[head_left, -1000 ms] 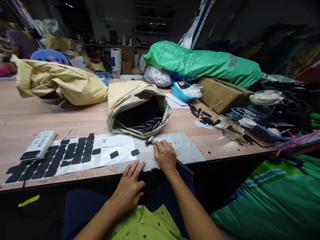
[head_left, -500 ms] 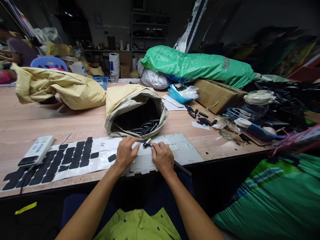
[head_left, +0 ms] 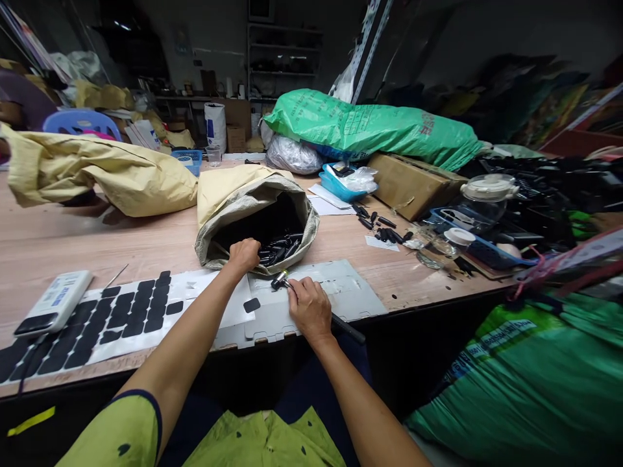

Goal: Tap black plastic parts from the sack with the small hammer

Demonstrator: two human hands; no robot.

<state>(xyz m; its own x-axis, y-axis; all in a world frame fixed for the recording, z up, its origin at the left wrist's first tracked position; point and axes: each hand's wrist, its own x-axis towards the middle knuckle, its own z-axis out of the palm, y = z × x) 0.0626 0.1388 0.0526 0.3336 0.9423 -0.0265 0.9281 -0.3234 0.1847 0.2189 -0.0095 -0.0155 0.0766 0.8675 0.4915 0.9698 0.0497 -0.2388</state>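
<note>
My left hand (head_left: 243, 254) reaches into the mouth of an open tan sack (head_left: 228, 191) lying on the wooden table. Its fingers are curled inside, among several black plastic parts (head_left: 281, 248), and what they hold is hidden. My right hand (head_left: 306, 310) rests on a grey board (head_left: 341, 288) at the table's front edge, closed on a small tool (head_left: 279, 281) with a metal head and a dark handle. A single black pad (head_left: 252, 304) lies on the board to the left of that hand.
A white sheet with several black pads (head_left: 131, 314) and a white remote-like device (head_left: 53, 301) lie at front left. A yellow bag (head_left: 97, 172), green sack (head_left: 370, 126), cardboard box (head_left: 409, 181), blue trays and loose black parts (head_left: 384, 228) crowd the back and right.
My left hand has moved from the table's edge, past the board, up into the sack's mouth. My right hand has kept its grip on the tool in about the same spot.
</note>
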